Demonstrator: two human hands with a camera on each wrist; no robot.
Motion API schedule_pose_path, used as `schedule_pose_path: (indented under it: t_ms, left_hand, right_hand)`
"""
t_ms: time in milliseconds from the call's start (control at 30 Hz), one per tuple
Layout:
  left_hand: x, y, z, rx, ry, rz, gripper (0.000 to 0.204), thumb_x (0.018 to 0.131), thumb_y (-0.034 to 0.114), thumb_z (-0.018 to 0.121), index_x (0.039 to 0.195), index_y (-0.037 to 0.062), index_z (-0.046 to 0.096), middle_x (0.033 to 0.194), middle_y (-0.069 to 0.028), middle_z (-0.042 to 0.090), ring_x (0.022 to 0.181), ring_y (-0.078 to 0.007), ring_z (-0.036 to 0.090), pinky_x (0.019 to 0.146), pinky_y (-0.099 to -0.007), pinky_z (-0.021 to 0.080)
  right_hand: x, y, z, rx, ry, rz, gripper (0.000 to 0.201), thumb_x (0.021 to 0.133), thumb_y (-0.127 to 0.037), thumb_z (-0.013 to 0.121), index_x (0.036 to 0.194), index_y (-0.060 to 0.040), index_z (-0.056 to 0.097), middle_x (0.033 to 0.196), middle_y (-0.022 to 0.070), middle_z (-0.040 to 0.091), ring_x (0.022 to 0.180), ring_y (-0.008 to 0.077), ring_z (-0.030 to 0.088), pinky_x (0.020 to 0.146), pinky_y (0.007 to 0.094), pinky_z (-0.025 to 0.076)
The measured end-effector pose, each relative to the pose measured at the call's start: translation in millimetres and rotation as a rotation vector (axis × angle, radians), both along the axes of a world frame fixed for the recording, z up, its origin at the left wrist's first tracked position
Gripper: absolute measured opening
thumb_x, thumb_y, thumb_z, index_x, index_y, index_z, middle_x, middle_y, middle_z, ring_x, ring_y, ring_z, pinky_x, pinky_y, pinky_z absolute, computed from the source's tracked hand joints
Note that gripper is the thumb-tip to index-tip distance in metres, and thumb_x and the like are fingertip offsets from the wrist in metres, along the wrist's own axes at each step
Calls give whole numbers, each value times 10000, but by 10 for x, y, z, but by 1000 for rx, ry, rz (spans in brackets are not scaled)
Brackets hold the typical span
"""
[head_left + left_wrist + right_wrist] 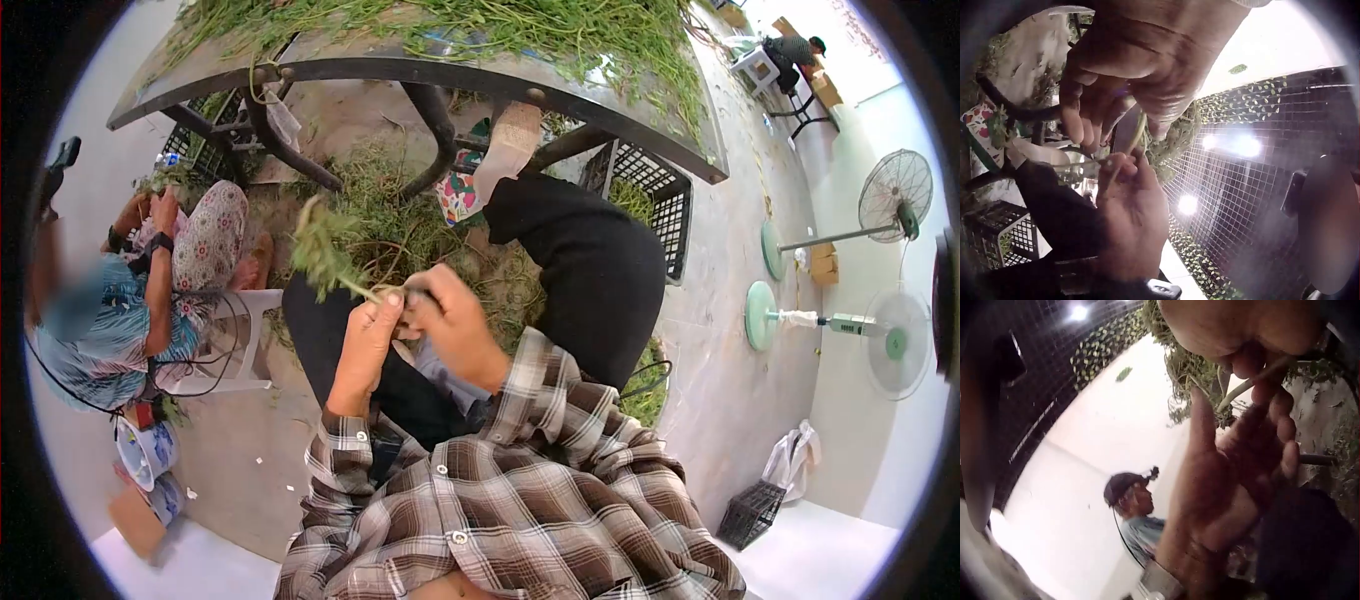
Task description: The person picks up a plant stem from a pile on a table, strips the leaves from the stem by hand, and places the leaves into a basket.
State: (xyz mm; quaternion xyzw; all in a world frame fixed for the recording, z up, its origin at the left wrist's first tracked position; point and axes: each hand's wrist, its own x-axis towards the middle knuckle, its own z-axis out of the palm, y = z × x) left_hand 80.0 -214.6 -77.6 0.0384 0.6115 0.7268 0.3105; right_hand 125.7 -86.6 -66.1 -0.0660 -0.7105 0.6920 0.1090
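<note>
My left hand [366,345] pinches the stem end of a leafy green sprig [330,250] above my lap, its leaves pointing up and left. Beside it, my right hand [455,325] has its fingers bent at the same stem, blurred in the head view. In the left wrist view a pale stem [1139,132] runs between the left hand [1147,56] and the right hand [1132,225]. The right wrist view has the stem [1235,394] between the left hand [1241,328] and the right hand [1222,481], with dirt on the fingers.
A table [350,68] heaped with green stems [560,30] stands in front. Cut plants [385,215] cover the floor below. A black crate [675,215] is right of my knee. Another person [150,290] sits at the left; fans [895,195] stand at the right.
</note>
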Motion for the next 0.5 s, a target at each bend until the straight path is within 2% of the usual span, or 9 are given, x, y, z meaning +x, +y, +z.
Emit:
schedule_pose_path:
  t_ms: [100,167,200,267,300,333,400,433,500]
  left_hand:
    - [-16,-69,-123,-86,-79,13,386,937,355,474,935,-10,600,829,-55,624,725,-110,598,664,-234,494]
    - [4,-40,-172,-79,-69,56,376,942,338,467,954,-15,597,836,-60,627,735,-114,602,673,-237,497]
    - [8,-34,-168,-65,-60,112,367,947,321,460,973,-19,594,844,-65,630,745,-119,607,682,-240,500]
    - [-30,-43,-93,-82,-53,104,355,949,302,457,991,-24,591,856,-70,632,751,-124,609,691,-244,501]
    - [-55,-46,-57,-88,-52,102,344,951,284,455,1008,-28,588,869,-74,634,756,-129,611,700,-248,503]
    - [-77,-42,-49,-98,-46,104,344,951,284,455,1008,-28,588,869,-74,634,756,-129,611,700,-248,503]
    - [-108,-31,-60,-12,-42,134,337,949,263,457,1047,-37,575,901,-88,637,793,-139,615,705,-254,507]
    - [-118,-28,-96,-13,-24,181,338,951,260,451,1066,-36,566,919,-100,637,822,-149,614,720,-264,508]
    - [-135,-47,-79,-8,-3,201,342,949,267,455,1061,-36,568,895,-98,634,820,-161,620,717,-281,510]
  right_hand:
    - [44,-16,-14,-96,-33,68,123,856,-40,495,962,17,523,832,110,459,730,220,535,636,301,453]
    - [49,38,-67,90,-59,105,175,846,-29,499,1010,11,543,895,114,495,851,243,563,712,325,449]
    - [48,53,-92,79,-56,100,175,846,-29,499,1010,11,543,895,114,495,851,243,563,712,325,449]
    - [35,90,-137,236,17,83,196,827,-20,499,1016,10,544,946,158,502,861,313,548,742,354,435]
    - [34,120,-122,234,7,93,236,808,-25,514,1041,4,532,982,177,502,866,348,532,745,367,434]
    - [31,149,-110,224,13,93,236,808,-25,514,1041,4,532,982,177,502,866,348,532,745,367,434]
    - [32,205,-95,391,-47,40,276,802,-36,525,1076,-5,514,989,175,501,871,353,531,745,367,434]
    - [28,231,-127,410,-4,15,312,793,-40,533,1101,-29,484,1032,165,481,868,377,541,747,428,438]
    - [14,266,-115,371,4,-23,318,787,-33,538,1101,-30,483,1039,163,474,872,379,539,743,429,439]
